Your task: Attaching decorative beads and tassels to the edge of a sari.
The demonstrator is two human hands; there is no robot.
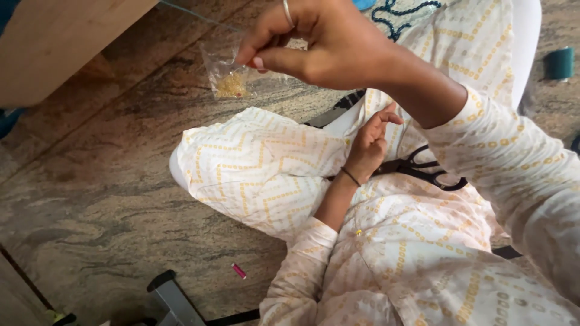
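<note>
My right hand is raised, with a ring on one finger and thumb and fingertips pinched together. A thin thread runs from the pinch toward the upper left. Just beyond the fingertips, a small clear plastic bag of golden beads lies on the stone floor; I cannot tell whether the fingers touch it. My left hand rests on my lap on the cream patterned cloth, fingers loosely curled and holding nothing that I can see. Black scissors lie on my lap just right of the left hand.
A light wooden board stands at the top left. A small pink object lies on the stone floor, with a grey metal stand near the bottom edge. A teal roll sits at the right. A dark blue beaded cord lies on fabric at the top.
</note>
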